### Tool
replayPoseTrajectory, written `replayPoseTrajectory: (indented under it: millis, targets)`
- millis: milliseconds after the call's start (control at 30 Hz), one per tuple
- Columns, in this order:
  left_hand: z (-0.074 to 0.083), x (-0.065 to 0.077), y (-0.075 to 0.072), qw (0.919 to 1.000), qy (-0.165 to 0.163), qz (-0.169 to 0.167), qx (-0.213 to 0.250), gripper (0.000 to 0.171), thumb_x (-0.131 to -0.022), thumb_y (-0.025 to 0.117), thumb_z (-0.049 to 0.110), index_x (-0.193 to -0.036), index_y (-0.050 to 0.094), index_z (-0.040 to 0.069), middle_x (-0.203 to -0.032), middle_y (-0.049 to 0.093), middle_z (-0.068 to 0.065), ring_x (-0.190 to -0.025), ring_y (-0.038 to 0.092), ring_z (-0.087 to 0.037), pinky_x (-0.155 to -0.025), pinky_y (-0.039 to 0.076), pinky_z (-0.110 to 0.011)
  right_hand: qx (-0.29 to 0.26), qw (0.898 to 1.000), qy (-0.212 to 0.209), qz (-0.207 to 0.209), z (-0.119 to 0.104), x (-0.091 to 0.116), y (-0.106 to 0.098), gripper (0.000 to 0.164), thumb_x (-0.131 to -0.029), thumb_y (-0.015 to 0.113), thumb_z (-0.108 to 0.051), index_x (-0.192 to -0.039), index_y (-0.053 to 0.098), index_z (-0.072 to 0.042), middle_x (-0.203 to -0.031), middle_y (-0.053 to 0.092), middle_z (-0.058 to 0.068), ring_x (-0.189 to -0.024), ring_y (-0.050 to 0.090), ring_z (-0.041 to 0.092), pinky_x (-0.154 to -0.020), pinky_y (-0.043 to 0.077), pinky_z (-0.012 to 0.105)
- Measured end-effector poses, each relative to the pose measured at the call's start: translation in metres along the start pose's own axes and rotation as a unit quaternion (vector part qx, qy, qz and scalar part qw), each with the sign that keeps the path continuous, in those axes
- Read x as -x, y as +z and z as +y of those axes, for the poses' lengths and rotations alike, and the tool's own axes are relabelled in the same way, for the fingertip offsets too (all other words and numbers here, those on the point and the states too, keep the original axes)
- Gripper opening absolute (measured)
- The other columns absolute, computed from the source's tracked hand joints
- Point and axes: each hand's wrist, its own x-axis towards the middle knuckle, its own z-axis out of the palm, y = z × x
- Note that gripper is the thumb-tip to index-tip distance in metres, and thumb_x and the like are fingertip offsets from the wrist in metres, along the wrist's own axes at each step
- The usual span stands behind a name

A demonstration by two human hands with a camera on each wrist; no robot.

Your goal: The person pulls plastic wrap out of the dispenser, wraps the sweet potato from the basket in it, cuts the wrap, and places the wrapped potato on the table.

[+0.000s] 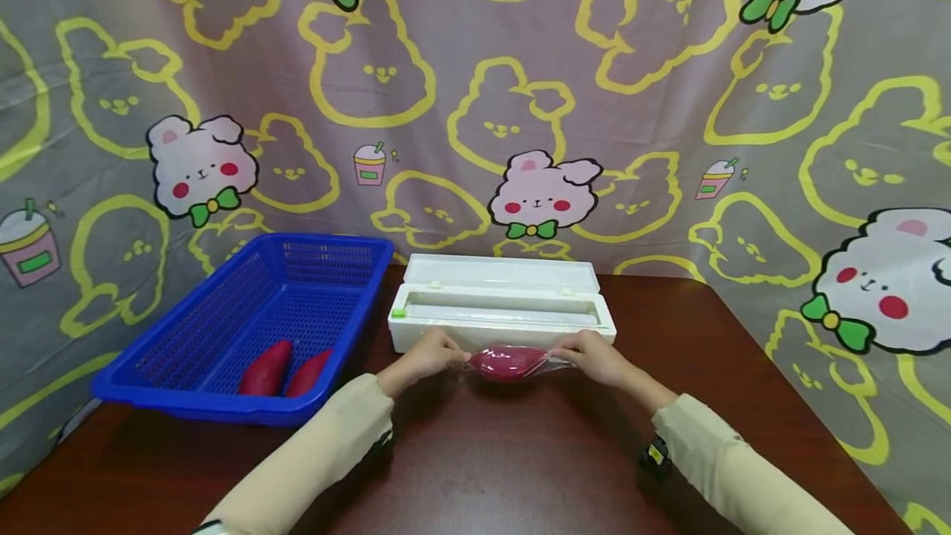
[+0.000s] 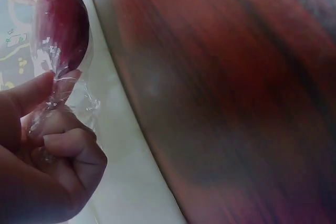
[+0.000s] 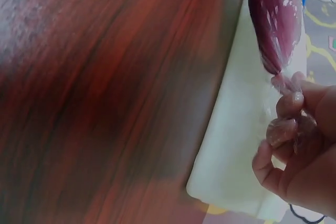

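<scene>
A red-purple sweet potato, wrapped in clear plastic film, hangs between the two hands just in front of a white cling film box. My left hand pinches the gathered film at one end; in the left wrist view its thumb and curled fingers grip the twisted plastic. At the other end my right hand pinches the film the same way, its fingers curled round the bunched plastic in the right wrist view. Film lies tight and shiny over the sweet potato.
The white cling film box stands with its lid raised and a film roll inside. To the left, a blue plastic basket holds two sweet potatoes. A patterned curtain hangs behind the dark wooden table.
</scene>
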Motion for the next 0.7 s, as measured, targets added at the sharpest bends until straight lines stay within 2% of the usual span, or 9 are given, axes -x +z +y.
replayPoseTrajectory:
  millis: [167,367,500,633,700]
  targets:
    - [-0.006,0.000,0.003,0.9995,0.013,-0.026,-0.015,0.025,-0.077,0.063,0.003,-0.059,0.062,-0.014,-0.043,0.033,0.010,-0.042,0.028,-0.004,-0.042,0.023,-0.018,0.063,0.998,-0.006,0.001,0.000,-0.001,0.006,0.023,-0.083,0.061,-0.011,-0.061,0.057,-0.008,-0.055,0.035,-0.013,-0.051,0.033,0.001,-0.047,0.030,0.019]
    - [-0.005,0.002,0.004,0.9984,0.007,-0.038,-0.042,0.029,-0.078,0.064,0.005,-0.056,0.060,-0.013,-0.041,0.030,0.012,-0.041,0.026,-0.003,-0.041,0.022,-0.018,0.094,0.996,-0.004,0.000,-0.001,-0.001,0.008,0.024,-0.083,0.062,-0.012,-0.060,0.059,-0.008,-0.054,0.035,-0.014,-0.050,0.032,0.000,-0.046,0.030,0.019]
    - [0.000,0.003,0.003,0.9948,-0.025,-0.025,-0.095,0.024,-0.079,0.066,0.012,-0.061,0.065,-0.004,-0.046,0.036,0.009,-0.044,0.030,-0.005,-0.042,0.024,-0.020,0.091,0.996,-0.007,-0.014,-0.001,0.000,0.008,0.017,-0.083,0.062,-0.012,-0.066,0.065,-0.010,-0.057,0.043,-0.013,-0.053,0.036,0.001,-0.048,0.033,0.020]
    - [0.006,0.005,0.003,0.9840,-0.063,0.004,-0.166,0.021,-0.075,0.071,0.024,-0.077,0.063,0.005,-0.066,0.054,0.004,-0.058,0.044,-0.010,-0.050,0.036,-0.024,0.100,0.995,-0.002,-0.021,-0.005,0.001,0.007,0.013,-0.082,0.063,-0.014,-0.070,0.068,-0.012,-0.059,0.047,-0.013,-0.055,0.039,0.001,-0.049,0.035,0.020]
    - [0.008,0.007,0.003,0.9785,-0.072,0.013,-0.193,0.025,-0.072,0.074,0.026,-0.079,0.060,0.007,-0.073,0.056,0.002,-0.064,0.048,-0.012,-0.055,0.040,-0.028,0.106,0.994,0.005,-0.020,-0.007,0.001,0.006,0.013,-0.081,0.064,-0.016,-0.070,0.068,-0.013,-0.058,0.046,-0.013,-0.054,0.038,0.001,-0.048,0.034,0.020]
